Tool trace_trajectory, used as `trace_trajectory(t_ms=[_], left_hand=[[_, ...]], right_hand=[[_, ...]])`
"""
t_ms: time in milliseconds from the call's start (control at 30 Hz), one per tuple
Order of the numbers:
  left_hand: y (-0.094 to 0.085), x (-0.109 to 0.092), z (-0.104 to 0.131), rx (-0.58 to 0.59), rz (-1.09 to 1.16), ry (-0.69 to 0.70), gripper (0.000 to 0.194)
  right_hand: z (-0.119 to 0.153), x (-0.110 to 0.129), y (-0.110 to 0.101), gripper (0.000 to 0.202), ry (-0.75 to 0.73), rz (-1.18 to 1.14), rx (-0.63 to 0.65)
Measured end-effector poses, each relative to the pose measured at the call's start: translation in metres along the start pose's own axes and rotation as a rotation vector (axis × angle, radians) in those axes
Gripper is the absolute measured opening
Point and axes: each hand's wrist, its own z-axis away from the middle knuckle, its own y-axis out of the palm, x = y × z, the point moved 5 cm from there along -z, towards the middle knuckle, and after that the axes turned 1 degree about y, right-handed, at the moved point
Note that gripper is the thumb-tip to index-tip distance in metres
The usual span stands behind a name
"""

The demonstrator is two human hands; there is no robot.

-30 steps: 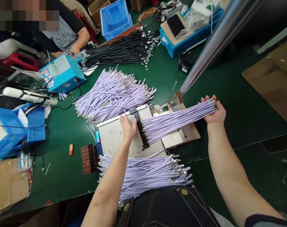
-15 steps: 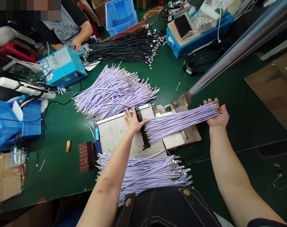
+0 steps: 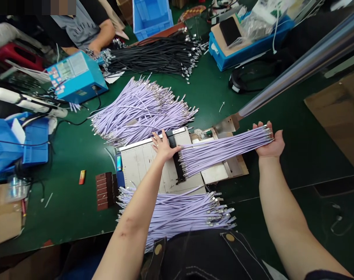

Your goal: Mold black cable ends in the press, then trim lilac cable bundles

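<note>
My right hand [image 3: 275, 146], palm up, holds the far right ends of a flat row of lavender cables [image 3: 223, 152] with metal tips. The row's left ends lie along the black bar [image 3: 179, 171] of a cream cutting board [image 3: 136, 162]. Fingers spread, my left hand [image 3: 164, 149] rests on the board by the bar's upper end, its thumb reaching the nearest cable ends. One pile of lavender cables [image 3: 142, 111] lies beyond the board. Another lavender cable pile [image 3: 182, 214] lies on the near side, partly behind my left forearm.
A shiny metal pole [image 3: 284, 83] slants from a bracket beside the board. Black cables [image 3: 150, 56], a blue box device [image 3: 77, 74] and blue bins [image 3: 152, 17] stand farther back, near another person's arm [image 3: 103, 37]. An orange lighter [image 3: 82, 177] and brown block [image 3: 103, 191] lie left.
The view has shifted slightly. Both my hands and the cable row keep nearly the same place over the board. The other person's arm at the back has moved a little.
</note>
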Motion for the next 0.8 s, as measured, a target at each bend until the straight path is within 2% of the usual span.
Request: trace_trajectory(t_ms=[167,300,467,633,800], left_hand=[[0.001,0.001,-0.003,0.052,0.045,-0.030,0.124],[0.003,-0.001,-0.007,-0.017,0.021,-0.092,0.127],[0.004,-0.001,-0.006,-0.036,0.040,-0.076,0.122],[-0.004,0.015,0.011,-0.026,0.089,-0.013,0.122],[0.009,0.030,0.037,0.033,0.035,0.019,0.126]], right_hand=[[-0.003,0.001,0.000,0.057,0.001,0.034,0.079],[-0.003,0.002,-0.002,0.055,0.003,0.007,0.073],[-0.002,0.001,-0.002,0.057,0.012,-0.014,0.061],[0.000,0.000,-0.002,0.058,0.005,-0.043,0.030],[0.001,0.000,-0.001,0.062,0.005,-0.026,0.048]])
